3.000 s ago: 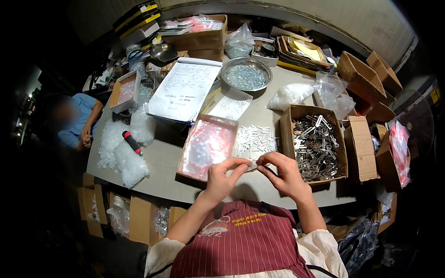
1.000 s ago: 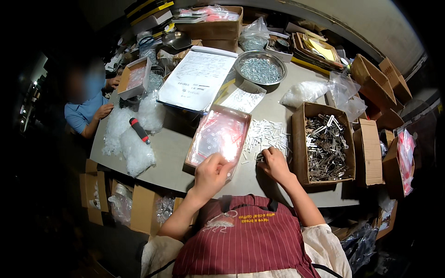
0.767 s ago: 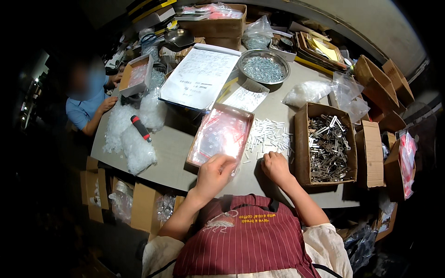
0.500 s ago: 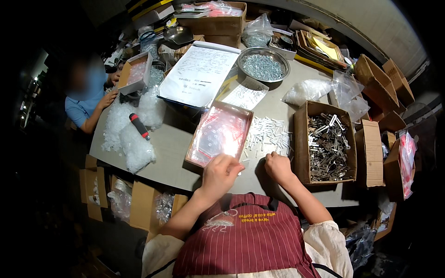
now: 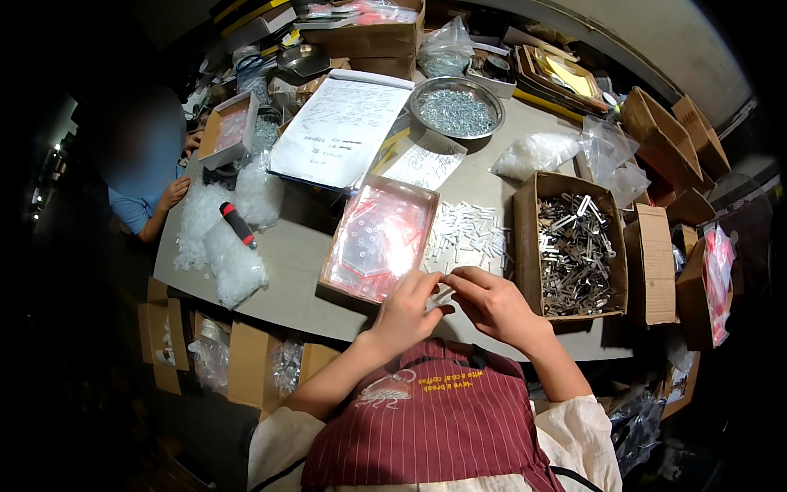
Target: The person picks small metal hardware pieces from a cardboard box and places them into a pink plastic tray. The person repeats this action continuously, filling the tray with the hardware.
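Note:
My left hand [image 5: 407, 310] and my right hand [image 5: 498, 308] meet at the table's near edge, fingertips pinched together. Between them shows a small pale piece [image 5: 443, 297], mostly covered by the fingers, so its kind is unclear. Just beyond my left hand lies a shallow cardboard box [image 5: 325, 277] of clear red-edged plastic bags [image 5: 361, 254], with small clear rings scattered on top. A spread of short white rod-like pieces [image 5: 469, 238] covers the table past my fingertips. Right of my right hand stands a deeper cardboard box [image 5: 527, 246] full of slotted metal strips [image 5: 578, 258].
Left are bags of white translucent parts [image 5: 236, 271] and a red-black screwdriver handle [image 5: 238, 224]. Behind are a written pad [image 5: 340, 131], a steel bowl [image 5: 494, 131] of small metal parts and a clear bag [image 5: 537, 156]. A co-worker [image 5: 143, 205] sits at the far left.
My right hand has come left from beside the white pieces to meet my left hand. My left hand has shifted slightly right, away from the shallow box.

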`<action>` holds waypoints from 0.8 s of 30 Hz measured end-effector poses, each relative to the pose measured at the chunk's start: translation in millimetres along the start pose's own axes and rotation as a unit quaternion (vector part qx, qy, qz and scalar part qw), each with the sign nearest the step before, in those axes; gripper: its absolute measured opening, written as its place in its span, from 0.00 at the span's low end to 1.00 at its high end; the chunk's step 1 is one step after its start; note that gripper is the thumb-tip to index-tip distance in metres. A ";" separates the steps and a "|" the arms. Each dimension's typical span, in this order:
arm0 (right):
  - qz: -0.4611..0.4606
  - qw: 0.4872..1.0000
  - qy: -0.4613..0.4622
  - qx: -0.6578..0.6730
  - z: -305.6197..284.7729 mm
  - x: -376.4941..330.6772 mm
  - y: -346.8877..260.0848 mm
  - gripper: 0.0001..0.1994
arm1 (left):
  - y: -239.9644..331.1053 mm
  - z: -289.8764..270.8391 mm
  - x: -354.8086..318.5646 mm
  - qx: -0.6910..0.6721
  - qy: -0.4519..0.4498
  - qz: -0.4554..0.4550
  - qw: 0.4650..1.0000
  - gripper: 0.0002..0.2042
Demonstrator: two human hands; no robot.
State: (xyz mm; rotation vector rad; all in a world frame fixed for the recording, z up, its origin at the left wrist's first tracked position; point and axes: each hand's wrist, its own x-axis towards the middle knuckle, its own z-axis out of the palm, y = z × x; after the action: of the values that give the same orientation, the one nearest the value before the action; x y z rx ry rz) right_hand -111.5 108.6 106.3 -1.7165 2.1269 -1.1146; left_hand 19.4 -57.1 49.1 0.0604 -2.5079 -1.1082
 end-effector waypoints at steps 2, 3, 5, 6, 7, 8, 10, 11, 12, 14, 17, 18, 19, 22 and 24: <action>0.033 0.999 0.016 0.026 -4.1 0.3 -5.2 0.19 | 3.8 -1.1 0.2 -0.022 -0.007 -0.013 1.000 0.26; 0.024 0.999 0.011 0.017 -6.3 -0.9 -4.0 0.20 | 5.0 -1.7 -0.3 -0.033 -0.011 -0.020 0.999 0.26; 0.007 1.000 0.002 -0.001 -10.8 -3.2 -1.2 0.23 | 3.2 2.2 -2.5 -0.050 -0.009 -0.030 0.998 0.28; 0.011 1.000 -0.014 0.006 -6.0 -5.7 -0.7 0.25 | 3.0 3.9 -4.2 -0.058 -0.009 -0.035 0.998 0.29; 0.054 0.998 -0.044 -0.012 -1.8 -12.0 2.0 0.24 | 6.0 5.4 -2.7 -0.049 -0.013 -0.026 0.998 0.29; 0.043 0.996 -0.069 -0.033 -0.8 -18.2 3.3 0.25 | 9.4 4.2 -2.8 -0.039 -0.018 -0.018 0.999 0.30; 0.046 0.991 -0.118 -0.045 2.4 -24.9 4.1 0.26 | 9.7 5.2 -1.8 -0.031 -0.021 0.006 0.999 0.34; 0.060 0.983 -0.146 -0.090 -0.3 -28.2 3.6 0.28 | 10.7 6.5 -0.7 -0.001 -0.007 0.014 1.000 0.35; 0.081 0.982 -0.144 -0.096 -1.0 -30.6 -0.1 0.28 | 13.9 6.4 0.3 0.029 0.006 0.021 0.999 0.35; 0.080 0.985 -0.129 -0.084 1.3 -37.5 0.6 0.29 | 24.3 3.8 8.0 0.108 0.039 0.048 0.992 0.29; 0.028 0.989 -0.139 -0.030 8.5 -45.7 -0.1 0.29 | 1.7 16.9 1.7 0.060 -0.032 0.037 0.997 0.21; 0.007 0.995 -0.100 -0.001 5.8 -43.3 -4.2 0.27 | -7.7 24.7 -4.5 0.041 -0.033 0.015 0.998 0.15; 0.030 0.996 -0.076 -0.020 -1.0 -43.8 1.5 0.26 | -8.5 29.2 -5.5 0.021 -0.033 0.002 0.999 0.15; 0.097 0.991 0.057 -0.067 -32.4 -48.7 45.8 0.21 | -7.6 34.8 -6.2 -0.023 -0.031 -0.025 0.999 0.16; 0.148 0.968 0.159 -0.126 -59.2 -50.0 82.3 0.18 | -4.9 34.5 -8.2 -0.054 -0.044 -0.059 0.996 0.15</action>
State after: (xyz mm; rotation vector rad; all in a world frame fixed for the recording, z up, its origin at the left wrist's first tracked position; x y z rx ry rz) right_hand -192.3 183.0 79.4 -1.3094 2.7155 -1.1346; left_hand 13.5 -34.7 21.9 0.1335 -2.5457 -1.3183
